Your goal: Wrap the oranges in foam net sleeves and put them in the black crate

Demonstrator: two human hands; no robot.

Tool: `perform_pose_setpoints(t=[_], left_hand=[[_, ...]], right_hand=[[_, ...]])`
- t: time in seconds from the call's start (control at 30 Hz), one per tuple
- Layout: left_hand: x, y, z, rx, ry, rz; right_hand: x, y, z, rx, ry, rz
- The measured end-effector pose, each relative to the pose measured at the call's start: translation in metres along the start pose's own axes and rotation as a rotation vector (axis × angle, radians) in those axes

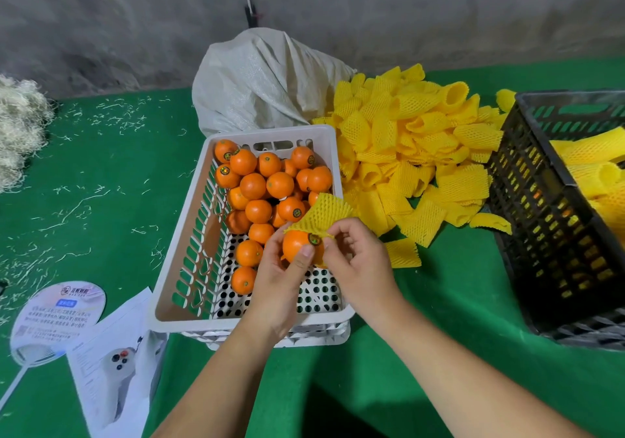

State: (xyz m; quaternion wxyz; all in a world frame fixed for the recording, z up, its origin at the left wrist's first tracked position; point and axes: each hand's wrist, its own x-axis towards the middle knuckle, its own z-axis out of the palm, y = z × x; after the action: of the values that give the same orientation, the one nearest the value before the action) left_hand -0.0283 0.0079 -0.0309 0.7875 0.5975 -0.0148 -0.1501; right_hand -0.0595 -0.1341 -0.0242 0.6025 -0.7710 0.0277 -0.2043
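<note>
A: How far along is it?

B: One orange (297, 244) is gripped in the left hand (282, 282); a foam net sleeve (321, 212) is pinched onto it by the right hand (358, 261), barely on.

A: And beyond?

B: Many bare oranges (267, 180) are left in the white crate (182, 244); sleeved ones are seen in the black crate (541, 180), at three o'clock.

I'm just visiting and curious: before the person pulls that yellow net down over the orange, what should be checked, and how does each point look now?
1. Orange held firmly in left hand: ok.
2. Sleeve mouth over the orange's top: ok, barely started.
3. Right hand pinching the sleeve edge: ok.
4. Sleeve free of tears: cannot tell.
5. Room in the black crate: ok, it holds wrapped fruit but has space.
6. Spare sleeves in reach: ok.
</note>
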Motion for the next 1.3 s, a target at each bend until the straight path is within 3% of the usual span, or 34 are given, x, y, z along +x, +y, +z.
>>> perform_pose_setpoints(t=[0.13,0.27,0.4,0.53,0.6,0.7,0.8,0.9,0.97,1.07,1.2,1.3], left_hand=[[0.002,-0.008,0.0,-0.002,0.09,0.045],[0.002,-0.005,0.003,0.059,0.006,-0.01],[0.002,0.003,0.0,0.005,-0.006,-0.111],[-0.006,-0.001,-0.009,-0.063,-0.013,-0.034],[-0.011,-0.002,-0.012,0.0,0.007,0.101],[-0.015,0.0,-0.023,0.498,0.087,0.429],[-0.021,0.005,-0.029,0.938,-0.013,0.788],[-0.026,0.004,-0.022,1.096,-0.124,0.995],[-0.028,0.003,-0.017,1.052,-0.145,0.911],[-0.027,0.003,-0.016,1.018,-0.039,0.727],[-0.027,0.004,-0.012,0.925,0.066,0.644],[-0.025,0.006,-0.014,0.985,0.014,0.702]], right_hand=[[-0.014,-0.004,0.012,-0.101,-0.039,-0.199],[-0.022,-0.004,0.021,-0.044,-0.059,-0.062],[-0.011,0.001,0.012,0.043,-0.099,0.216],[-0.007,0.01,0.004,-0.086,-0.226,0.105],[-0.01,0.012,0.006,-0.131,-0.195,0.052],[-0.015,0.014,0.014,-0.2,-0.075,-0.023],[-0.018,0.015,0.021,-0.234,-0.026,-0.028],[-0.016,0.014,0.02,-0.138,-0.048,0.08],[-0.016,0.018,0.017,-0.112,-0.026,0.144],[-0.017,0.019,0.011,-0.071,-0.023,0.228],[-0.017,0.022,0.004,0.039,-0.134,0.217],[-0.016,0.02,0.0,0.05,-0.203,0.21]])
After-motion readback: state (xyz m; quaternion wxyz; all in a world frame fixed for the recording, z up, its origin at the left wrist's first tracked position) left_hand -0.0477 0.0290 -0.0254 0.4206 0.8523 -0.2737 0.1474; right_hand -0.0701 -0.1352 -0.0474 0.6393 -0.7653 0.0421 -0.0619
